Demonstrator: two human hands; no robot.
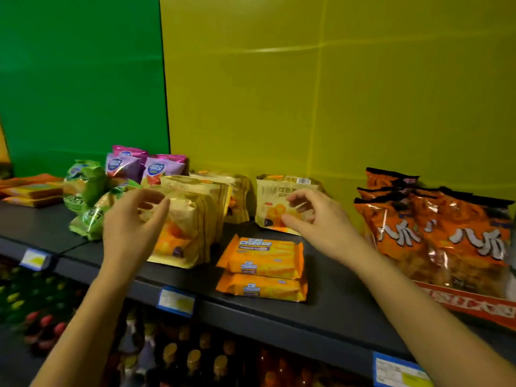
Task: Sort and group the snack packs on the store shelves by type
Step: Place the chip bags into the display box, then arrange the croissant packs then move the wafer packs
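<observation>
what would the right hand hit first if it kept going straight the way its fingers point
Most likely the lone gold snack pack standing apart from the gold stack; the right hand is open right at its face, though contact is unclear.

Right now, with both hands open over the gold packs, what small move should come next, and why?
Probably close the right hand on the lone gold pack and carry it left to the gold stack. It stands apart from its matching packs, with the Cal Cheese packs in front, and the left hand hovers open by the stack.

Bare forearms, no sleeves, left hand [131, 222], right hand [321, 219].
</observation>
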